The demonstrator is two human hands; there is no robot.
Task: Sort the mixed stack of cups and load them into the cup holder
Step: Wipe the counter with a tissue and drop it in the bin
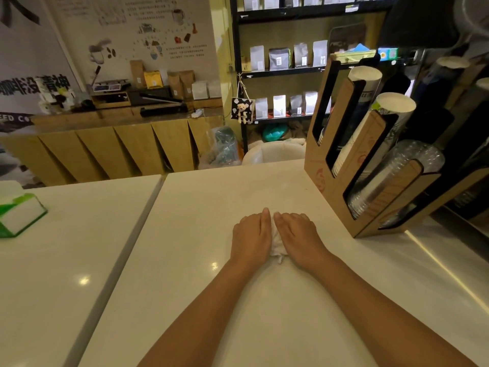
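Left hand: the left hand (251, 238) lies flat, grip loose, pressing the crumpled white tissue (277, 246) mid-table.
Right hand: the right hand (297, 237) mirrors it, likely wiping.
Cups: stacked in the brown cardboard cup holder (341, 178) at the white table's (185, 260) right edge, seemingly loaded.

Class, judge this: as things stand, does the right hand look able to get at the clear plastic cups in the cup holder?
Probably yes. The right hand lies flat on the counter, nothing stands between it and the cup holder, and the clear plastic cups show through an open slot.
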